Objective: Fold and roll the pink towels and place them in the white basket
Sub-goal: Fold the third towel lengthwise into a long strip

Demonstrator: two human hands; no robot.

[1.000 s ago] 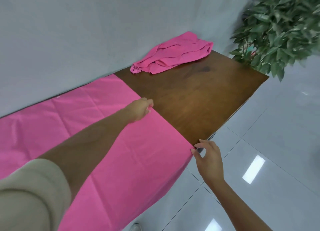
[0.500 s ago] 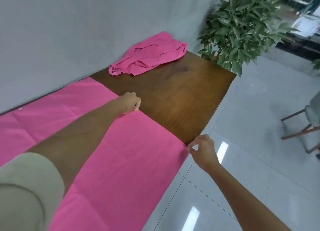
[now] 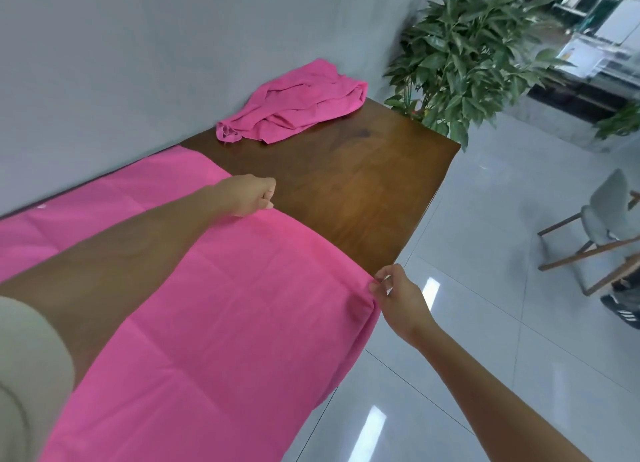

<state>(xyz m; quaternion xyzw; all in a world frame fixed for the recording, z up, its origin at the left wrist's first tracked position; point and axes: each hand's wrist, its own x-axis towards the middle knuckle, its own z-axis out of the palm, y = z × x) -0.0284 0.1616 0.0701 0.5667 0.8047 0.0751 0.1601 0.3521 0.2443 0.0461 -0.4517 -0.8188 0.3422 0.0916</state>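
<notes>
A large pink towel [image 3: 221, 305] lies spread flat over the left part of the brown wooden table [image 3: 363, 191], its near side hanging over the front edge. My left hand [image 3: 249, 195] pinches the towel's right edge near the table's middle. My right hand [image 3: 398, 295] pinches the same edge at the front corner of the table. The edge between both hands is lifted into a low arc. A second pink towel [image 3: 298, 105] lies crumpled at the table's far end against the wall. No white basket is in view.
A grey wall [image 3: 173, 46] runs along the table's far side. A leafy potted plant [image 3: 467, 53] stands past the table's right end. Wooden chairs [image 3: 595, 226] stand on the glossy tiled floor [image 3: 485, 323] at the right.
Both hands closed on the spread towel's right edge and raised it off the table. The view swung left, bringing the plant and chairs further into sight.
</notes>
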